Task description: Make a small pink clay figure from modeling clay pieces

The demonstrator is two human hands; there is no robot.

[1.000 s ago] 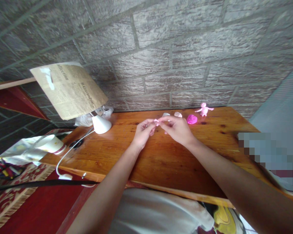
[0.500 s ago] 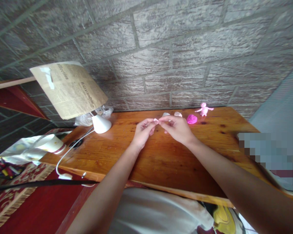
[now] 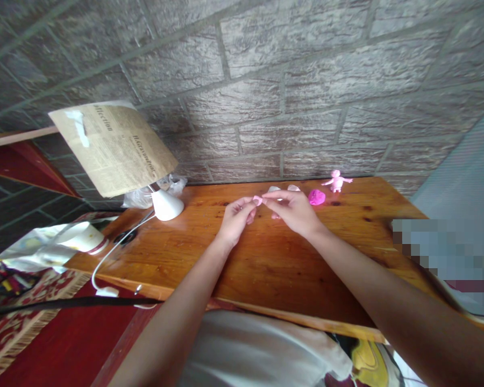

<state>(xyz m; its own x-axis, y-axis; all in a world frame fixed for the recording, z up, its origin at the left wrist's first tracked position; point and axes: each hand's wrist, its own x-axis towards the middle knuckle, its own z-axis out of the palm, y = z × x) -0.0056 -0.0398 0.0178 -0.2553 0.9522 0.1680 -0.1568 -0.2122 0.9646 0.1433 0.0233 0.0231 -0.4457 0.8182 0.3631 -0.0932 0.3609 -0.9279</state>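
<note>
A small pink piece [image 3: 257, 200] sits pinched in the left hand [image 3: 234, 220] above the wooden table [image 3: 266, 258], the right hand's [image 3: 296, 213] closed fingertips at its edge. Beyond lie a magenta lump [image 3: 317, 197] and (arms outspread) a pink figure [image 3: 336, 181].

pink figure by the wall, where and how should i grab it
Probably best to pinch the sides of the figure's torso, below the arms, coming in low from the front. It stands upright with both arms spread, so a grip under them should spare those thin parts, and the wall close behind leaves little room there.
</note>
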